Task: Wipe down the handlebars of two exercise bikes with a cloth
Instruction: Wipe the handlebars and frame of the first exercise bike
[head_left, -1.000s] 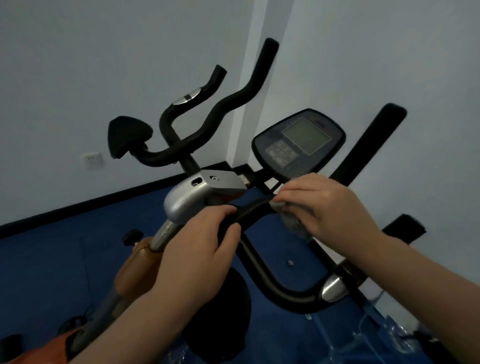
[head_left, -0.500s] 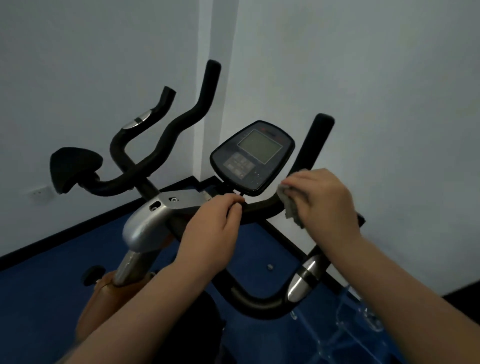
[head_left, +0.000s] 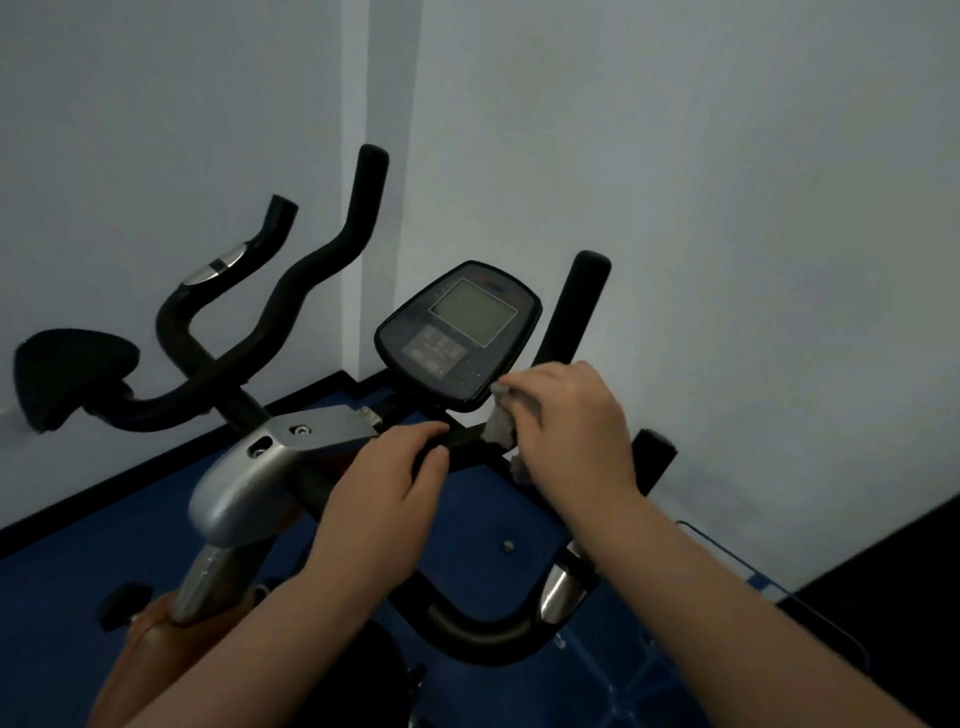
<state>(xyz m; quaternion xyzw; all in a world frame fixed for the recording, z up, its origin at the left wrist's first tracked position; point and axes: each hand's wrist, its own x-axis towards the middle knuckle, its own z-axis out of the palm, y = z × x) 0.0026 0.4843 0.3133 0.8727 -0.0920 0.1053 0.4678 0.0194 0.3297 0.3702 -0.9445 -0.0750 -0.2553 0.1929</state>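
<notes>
Left hand (head_left: 395, 478) clamps the near bike's black handlebar (head_left: 462, 440) beside the console (head_left: 460, 338); right hand (head_left: 571, 421) presses a grey cloth (head_left: 500, 428) around the bar just right of it. Best practice: wrap fully, slide outward along the upright grip (steadying hand stays put). Versus half a second ago, the cloth hand sits slightly nearer the console; second bike's handlebars (head_left: 291, 291), far left, look untouched.

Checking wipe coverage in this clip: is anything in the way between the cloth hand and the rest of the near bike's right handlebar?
Nothing visible blocks it. The right hand presses the grey cloth on the black bar; the upright grip beyond it is bare. The console sits close beside it, to the left. The left hand grips the bar further left.
</notes>
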